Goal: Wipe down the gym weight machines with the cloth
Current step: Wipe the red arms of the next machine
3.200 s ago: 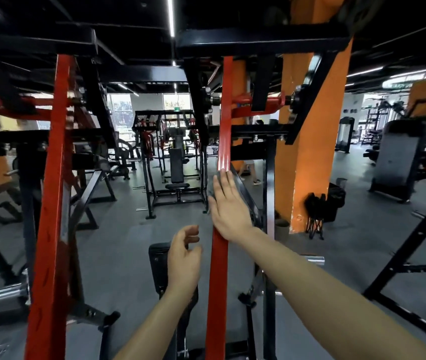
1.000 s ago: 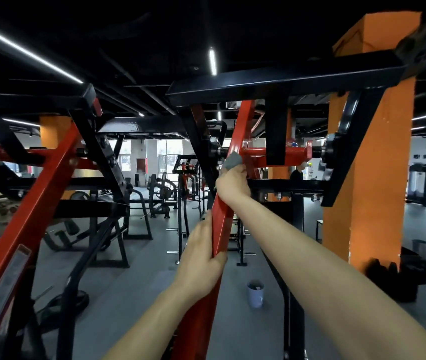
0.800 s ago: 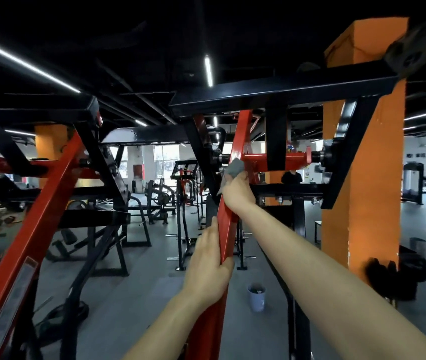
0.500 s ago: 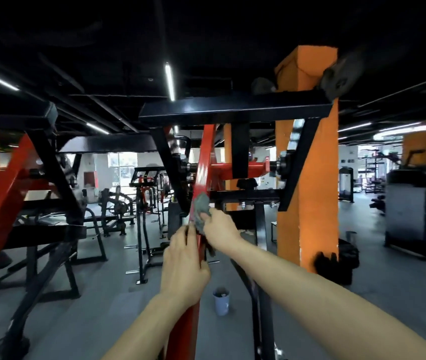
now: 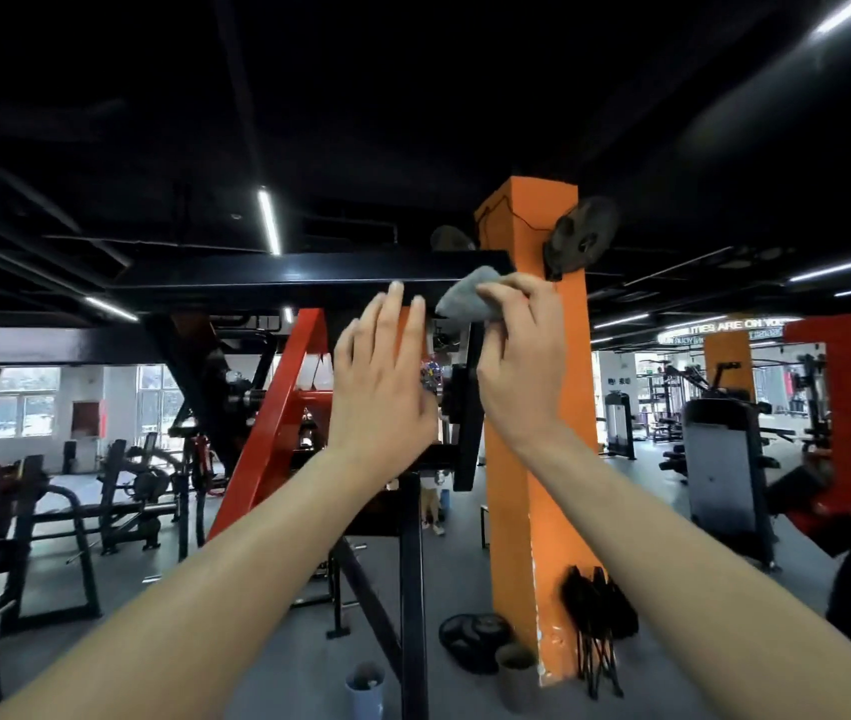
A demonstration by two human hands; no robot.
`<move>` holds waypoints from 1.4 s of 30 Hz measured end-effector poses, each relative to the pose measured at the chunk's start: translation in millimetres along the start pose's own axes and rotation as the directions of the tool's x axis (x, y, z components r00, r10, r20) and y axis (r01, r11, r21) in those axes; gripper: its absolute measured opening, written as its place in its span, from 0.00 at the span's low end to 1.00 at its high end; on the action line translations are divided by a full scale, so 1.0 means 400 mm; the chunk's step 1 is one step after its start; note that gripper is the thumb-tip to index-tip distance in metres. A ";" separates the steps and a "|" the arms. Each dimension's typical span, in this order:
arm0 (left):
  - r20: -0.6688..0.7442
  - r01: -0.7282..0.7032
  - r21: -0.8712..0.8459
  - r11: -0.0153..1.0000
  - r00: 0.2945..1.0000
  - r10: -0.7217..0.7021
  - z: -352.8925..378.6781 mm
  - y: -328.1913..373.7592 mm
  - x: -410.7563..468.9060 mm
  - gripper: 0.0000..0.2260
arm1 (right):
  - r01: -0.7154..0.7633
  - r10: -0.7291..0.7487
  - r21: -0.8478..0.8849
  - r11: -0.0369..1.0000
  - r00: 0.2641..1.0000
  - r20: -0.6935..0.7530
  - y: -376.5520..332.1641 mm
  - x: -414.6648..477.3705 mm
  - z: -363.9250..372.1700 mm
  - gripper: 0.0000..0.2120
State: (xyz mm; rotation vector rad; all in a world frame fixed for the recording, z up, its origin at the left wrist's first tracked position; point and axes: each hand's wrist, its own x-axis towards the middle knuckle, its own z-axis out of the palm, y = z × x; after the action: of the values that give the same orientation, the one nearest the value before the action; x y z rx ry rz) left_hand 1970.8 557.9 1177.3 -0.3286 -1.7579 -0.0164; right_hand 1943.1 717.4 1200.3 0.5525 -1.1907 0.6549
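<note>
**A soft grey cloth, up by the black top bar**

The cloth (image 5: 467, 299) is small, grey and bunched into a lump. It is high up, right at the end of the black top bar (image 5: 283, 275) of the weight machine. The right hand (image 5: 519, 366) holds it. The fingers curl over the top of the cloth and the thumb side tucks in under it, so only a soft corner pokes out to the left.

The cloth looks light and floppy. It should bend any way you push it, and it will not break. It could slip out of a loose grip, so a full handful in the middle looks like the best hold, with a flat part left free to rub the metal.

The left hand (image 5: 382, 387) is just beside it. Its fingers are straight and close together, and it holds nothing. The tips reach up to the bottom edge of the black bar, but I cannot tell if they touch it.

Below the hands, a red bar (image 5: 278, 407) slants down to the left. Behind the right hand stands a big orange post (image 5: 532, 511) with a round fan (image 5: 579, 236) near its top. On the floor by the post lie a dark weight plate (image 5: 473, 641) and a blue cup (image 5: 365, 693).
</note>
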 end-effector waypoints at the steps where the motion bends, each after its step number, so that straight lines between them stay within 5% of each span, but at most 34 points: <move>1: -0.026 -0.008 0.035 0.999 1.000 0.008 0.016 0.014 0.038 0.39 | 0.052 -0.053 -0.031 0.998 0.998 -0.028 0.025 0.023 0.002 0.15; 5: -0.061 0.003 0.149 0.989 0.998 0.006 0.098 0.030 0.147 0.38 | 0.229 -0.226 -0.143 0.963 0.974 0.031 0.145 0.037 0.062 0.16; 8: -0.065 -0.009 0.209 0.978 0.998 0.023 0.159 0.015 0.177 0.39 | 0.356 -0.341 -0.256 0.899 0.935 0.102 0.228 -0.021 0.121 0.26; 13: -0.210 0.005 0.227 0.974 0.977 0.044 0.207 0.005 0.195 0.36 | 0.379 -0.361 -0.238 0.894 0.925 0.119 0.314 -0.125 0.167 0.29; 20: -0.264 -0.037 0.226 0.973 0.960 0.098 0.237 -0.025 0.203 0.38 | 0.423 -0.313 -0.238 0.874 0.866 0.391 0.414 -0.303 0.194 0.36; 28: -0.332 -0.019 0.198 0.980 0.939 0.085 0.268 -0.018 0.208 0.36 | 0.407 -0.381 -0.120 0.906 0.904 0.192 0.327 -0.086 0.168 0.30; 32: -0.338 -0.004 0.171 0.985 0.939 0.063 0.278 -0.009 0.194 0.38 | 0.434 -0.393 -0.156 0.888 0.889 0.237 0.381 -0.155 0.190 0.33; 37: -0.192 -0.052 0.172 0.984 0.978 0.085 0.308 0.003 0.096 0.41 | 0.510 -0.343 -0.225 0.830 0.786 0.514 0.488 -0.395 0.208 0.40; 42: 0.228 -0.103 0.135 0.986 0.971 0.070 0.383 -0.048 0.008 0.42 | 0.581 -0.273 -0.231 0.780 0.650 0.709 0.532 -0.498 0.181 0.42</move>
State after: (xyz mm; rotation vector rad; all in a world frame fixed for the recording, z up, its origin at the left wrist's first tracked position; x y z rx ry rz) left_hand 1819.0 569.4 1150.4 -0.3096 -1.9522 0.2187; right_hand 1696.7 780.6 1040.7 0.6684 -1.7112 -0.2921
